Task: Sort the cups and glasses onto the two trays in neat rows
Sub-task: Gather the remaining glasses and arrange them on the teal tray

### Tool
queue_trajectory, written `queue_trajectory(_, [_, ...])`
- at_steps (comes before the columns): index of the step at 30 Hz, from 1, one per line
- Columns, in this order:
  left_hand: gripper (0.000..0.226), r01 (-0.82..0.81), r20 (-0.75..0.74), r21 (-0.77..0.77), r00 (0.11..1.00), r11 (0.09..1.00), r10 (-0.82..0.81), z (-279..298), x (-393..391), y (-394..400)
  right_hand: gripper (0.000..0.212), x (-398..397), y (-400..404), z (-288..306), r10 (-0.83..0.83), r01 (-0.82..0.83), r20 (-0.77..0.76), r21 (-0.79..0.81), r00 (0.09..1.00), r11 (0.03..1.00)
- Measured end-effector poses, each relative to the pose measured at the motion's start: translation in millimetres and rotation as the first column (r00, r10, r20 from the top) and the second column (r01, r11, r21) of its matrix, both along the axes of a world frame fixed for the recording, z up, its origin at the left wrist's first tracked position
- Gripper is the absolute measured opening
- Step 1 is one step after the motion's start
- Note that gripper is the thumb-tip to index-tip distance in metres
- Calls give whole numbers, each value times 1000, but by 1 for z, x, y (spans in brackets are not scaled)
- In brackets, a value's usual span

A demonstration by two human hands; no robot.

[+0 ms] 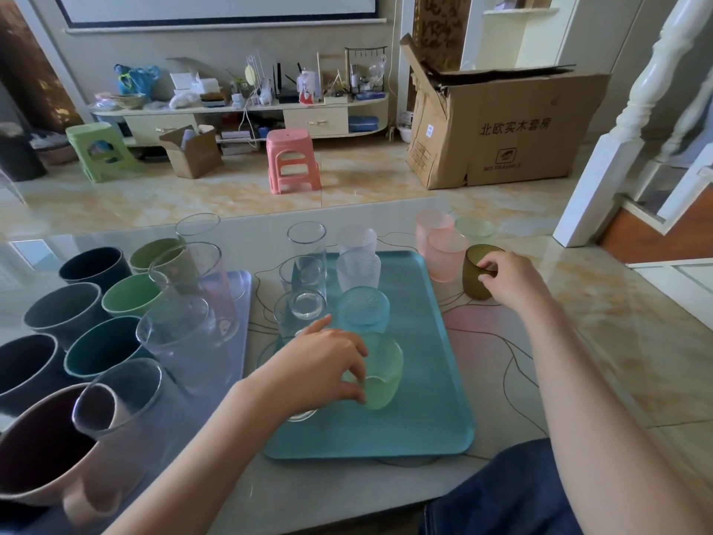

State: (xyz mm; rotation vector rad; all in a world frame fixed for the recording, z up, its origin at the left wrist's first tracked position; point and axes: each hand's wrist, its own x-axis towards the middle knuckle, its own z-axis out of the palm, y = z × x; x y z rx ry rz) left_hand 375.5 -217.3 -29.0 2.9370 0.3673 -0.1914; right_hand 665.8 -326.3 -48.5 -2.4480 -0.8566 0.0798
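Note:
My left hand point(328, 357) grips a pale green glass point(380, 376) standing on the teal tray point(432, 411). On that tray, clear tall glasses point(304, 276) form a left row, and frosted glasses point(359, 270) plus a blue glass point(363, 308) form a second row. My right hand point(509, 279) holds the rim of an olive-brown glass point(476, 276) on the table, right of the tray. Two pink glasses point(443, 252) and a light green glass point(473, 227) stand behind it. The lilac tray point(241, 287) on the left carries dark and green mugs point(98, 351) and clear tumblers point(185, 334).
The table's front edge runs close to my lap. Beyond its far edge lie a tiled floor, a pink stool point(291, 164), a green stool point(96, 150), a large cardboard box point(497, 125) and a cluttered low cabinet point(247, 110). A white stair post point(625, 129) stands at the right.

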Motion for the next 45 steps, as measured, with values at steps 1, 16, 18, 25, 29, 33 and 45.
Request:
queue_trajectory(1, [27, 2, -28, -10, 1000, 1000, -2, 1, -1, 3, 22, 0, -1, 0, -5, 5, 5, -2, 1000, 1000])
queue_trajectory(16, [36, -95, 257, -245, 953, 965, 159, 40, 22, 18, 14, -27, -1, 39, 132, -145, 103, 129, 986, 981])
queue_trajectory(18, [39, -48, 387, -176, 915, 983, 114, 47, 50, 15, 12, -41, 2, 48, 267, -277, 87, 139, 960, 951])
queue_trajectory(25, [32, -38, 382, -84, 922, 996, 67, 44, 125, 16, 19, -67, 9, 56, 463, -461, 56, 245, 885, 853])
queue_trajectory(29, [18, -70, 352, -109, 930, 992, 105, 42, 151, 37, 32, -58, 9, 50, 316, -297, 13, 382, 949, 875])
queue_trajectory(33, [6, -126, 336, -92, 930, 988, 150, 33, 179, 60, 35, -37, 6, 39, 219, -204, -17, 293, 976, 934])
queue_trajectory(45, [39, -261, 215, -87, 937, 961, 274, -10, 211, 101, 37, -6, -5, 41, 136, -127, -1, 354, 991, 927])
